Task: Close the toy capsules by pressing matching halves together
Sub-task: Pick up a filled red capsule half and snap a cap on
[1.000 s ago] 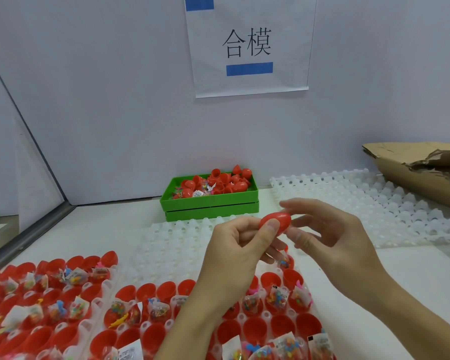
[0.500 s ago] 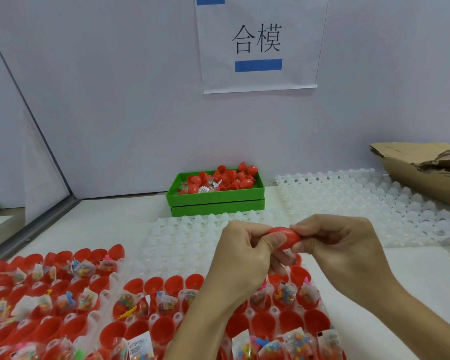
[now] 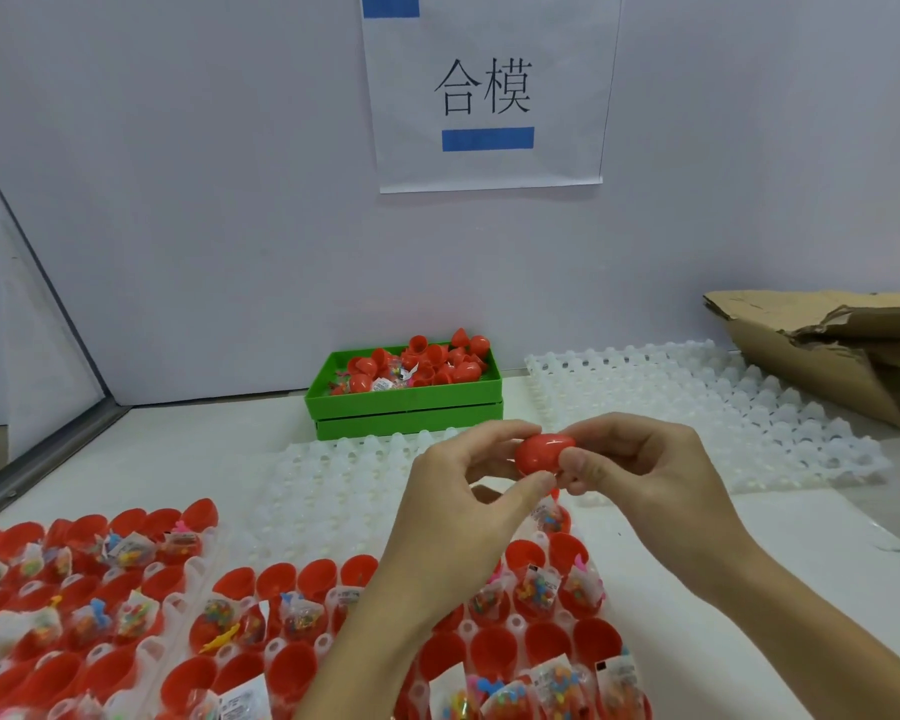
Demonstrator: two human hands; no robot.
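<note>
Both forearms reach in from the bottom edge and meet in mid-air above the white table point(image 3: 178, 459). The left hand point(image 3: 468, 506) is turned with its back toward the camera, thumb curled under and forefinger arched over the left end of a red toy capsule point(image 3: 544, 453). The right hand point(image 3: 645, 470) mirrors it, its curled fingers and thumb pinching the capsule's right end. Both hands are clamped on the capsule, one at each end, with the thumb tips nearly touching beneath it.

The capsule is egg-shaped and lies with its long axis roughly level, running left to right between the hands. Whether the seam is fully closed cannot be told, since the fingers cover much of it.

It is held above the near edge of an empty translucent white tray point(image 3: 333, 480), and over the far rows of a tray of open red capsule halves point(image 3: 489, 646), several holding small packets of coloured toys. A second such tray point(image 3: 74, 589) lies at the lower left. A green bin point(image 3: 406, 402) heaped with red capsule parts stands against the back wall, near a torn cardboard box point(image 3: 827, 350) at the right.
</note>
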